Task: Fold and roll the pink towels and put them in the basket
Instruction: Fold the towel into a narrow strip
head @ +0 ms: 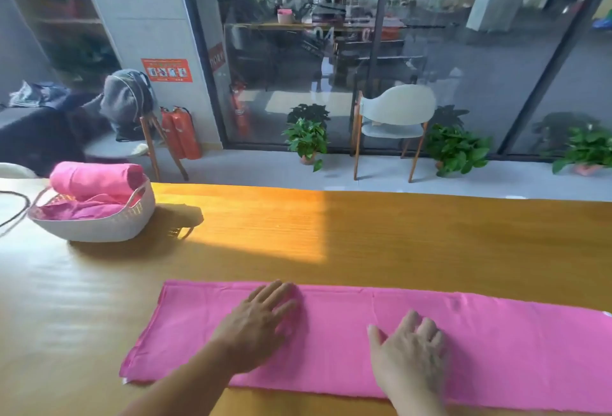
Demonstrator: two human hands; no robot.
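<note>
While the towel (381,333) lies flat in a long strip on the table (364,233), near its front edge, I see both hands resting on it. My left hand (261,323) lies flat with straight fingers, its grip let go. My right hand (410,349) presses down just beside it, fingers a bit bent but holding nothing. Far off to the left stands the basket (99,220), with a rolled towel (96,178) on top and more pink cloth under it.
</note>
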